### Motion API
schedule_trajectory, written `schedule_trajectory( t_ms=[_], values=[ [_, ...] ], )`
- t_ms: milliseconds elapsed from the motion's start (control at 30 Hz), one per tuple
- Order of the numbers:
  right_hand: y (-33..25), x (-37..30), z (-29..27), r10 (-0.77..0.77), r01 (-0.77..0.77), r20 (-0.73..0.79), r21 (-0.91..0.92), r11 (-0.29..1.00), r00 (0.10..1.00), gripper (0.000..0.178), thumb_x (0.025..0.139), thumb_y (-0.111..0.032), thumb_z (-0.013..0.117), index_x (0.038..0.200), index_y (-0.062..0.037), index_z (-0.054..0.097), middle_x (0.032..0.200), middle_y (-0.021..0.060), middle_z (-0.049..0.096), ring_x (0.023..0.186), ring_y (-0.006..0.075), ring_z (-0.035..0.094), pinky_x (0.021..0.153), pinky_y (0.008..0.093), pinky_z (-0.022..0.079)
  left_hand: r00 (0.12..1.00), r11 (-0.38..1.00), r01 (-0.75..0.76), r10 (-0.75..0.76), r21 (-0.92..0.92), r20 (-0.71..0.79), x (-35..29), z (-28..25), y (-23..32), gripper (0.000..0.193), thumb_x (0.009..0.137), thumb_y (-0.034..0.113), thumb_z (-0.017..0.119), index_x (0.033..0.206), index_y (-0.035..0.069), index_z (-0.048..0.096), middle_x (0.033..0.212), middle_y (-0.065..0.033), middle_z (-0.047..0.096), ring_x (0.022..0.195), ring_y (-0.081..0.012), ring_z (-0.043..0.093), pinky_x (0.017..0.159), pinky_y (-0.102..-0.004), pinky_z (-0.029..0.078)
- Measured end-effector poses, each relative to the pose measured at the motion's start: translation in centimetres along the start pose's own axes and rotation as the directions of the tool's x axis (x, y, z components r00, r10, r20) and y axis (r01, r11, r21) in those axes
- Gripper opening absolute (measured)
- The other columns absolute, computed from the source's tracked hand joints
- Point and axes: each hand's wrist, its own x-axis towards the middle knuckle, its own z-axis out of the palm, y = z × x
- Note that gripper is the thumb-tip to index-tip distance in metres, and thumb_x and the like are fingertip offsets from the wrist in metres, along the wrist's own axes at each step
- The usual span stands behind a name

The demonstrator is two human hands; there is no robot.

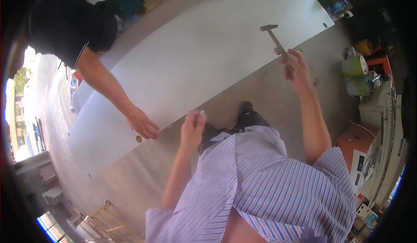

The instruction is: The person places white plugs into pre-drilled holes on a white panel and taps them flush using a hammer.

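My right hand [298, 71] is closed round the wooden handle of a hammer [274, 39], its dark head pointing up and away over the panel's near edge. In my left hand [191, 130], the fingers pinch a small whitish, partly clear piece [202, 112] whose kind I cannot make out. A long white panel [186, 64] stretches from lower left to upper right in front of me. Left of my left hand, another person's hand [142, 123] hangs at the panel's near edge, beside a round hole [139, 139].
The co-worker in a dark top [71, 30] leans in from the left. Paint cans [355, 67] and an orange box [356, 141] stand on the right. A yellow metal frame [112, 225] is at the lower left. Bottles [336, 4] lie beyond the panel's far right corner.
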Motion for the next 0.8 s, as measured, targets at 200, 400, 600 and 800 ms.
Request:
schedule_trajectory(
  t_ms=[200, 400, 600, 800],
  values=[
    [0.0, -2.7, -11.2, -0.114, 0.118, -0.054, 0.064, 0.991, 0.992, 0.036, 0.098, -0.009, 0.05, 0.134, -0.0051, 0.048, 0.078, 0.0067, 0.06, 0.053, 0.0128, 0.054, 0.041, 0.0283, 0.041, 0.978, 0.969, -0.21, 0.21, 0.133, 0.008, 7.6, 11.2, 7.2, 0.016, 0.104, 0.02, 0.056, 0.11, 0.006, 0.053, 0.074, 0.0018, 0.051, 0.065, -0.0059, 0.044, 0.058, -0.0234, 0.038],
    [-1.4, 0.8, -19.1, -0.015, 0.012, -0.023, -0.132, 0.991, 1.0, 0.013, 0.102, -0.02, 0.058, 0.103, -0.0074, 0.054, 0.07, -0.0024, 0.049, 0.045, 0.0053, 0.042, 0.037, 0.0231, 0.031, 0.992, 0.942, -0.125, 0.13, 0.313, 0.005, 12.6, 22.6, 13.3, 0.03, 0.106, 0.032, 0.048, 0.115, 0.005, 0.056, 0.087, -0.0181, 0.066, 0.079, -0.0334, 0.063, 0.073, -0.0416, 0.049],
    [-3.1, 8.2, -19.7, -0.083, 0.072, -0.033, -0.258, 0.963, 0.996, 0.011, 0.099, -0.01, 0.061, 0.099, -0.008, 0.051, 0.075, -0.0022, 0.052, 0.053, 0.0052, 0.049, 0.043, 0.0217, 0.037, 0.985, 0.901, -0.086, 0.142, 0.425, -0.102, 15.0, 25.6, 14.6, 0.031, 0.104, 0.031, 0.051, 0.118, 0.004, 0.057, 0.101, -0.0213, 0.068, 0.092, -0.0412, 0.065, 0.081, -0.0466, 0.051],
    [-2.9, 19.5, -18.6, -0.273, 0.24, -0.021, -0.413, 0.879, 0.962, 0.014, 0.097, -0.011, 0.064, 0.102, -0.0034, 0.052, 0.091, 0.0037, 0.058, 0.084, 0.0116, 0.058, 0.075, 0.0303, 0.052, 0.968, 0.836, -0.066, 0.187, 0.545, -0.169, 16.2, 24.7, 13.2, 0.039, 0.094, 0.033, 0.066, 0.119, 0.004, 0.058, 0.103, -0.0186, 0.065, 0.096, -0.0396, 0.063, 0.083, -0.0478, 0.05]
  ],
)
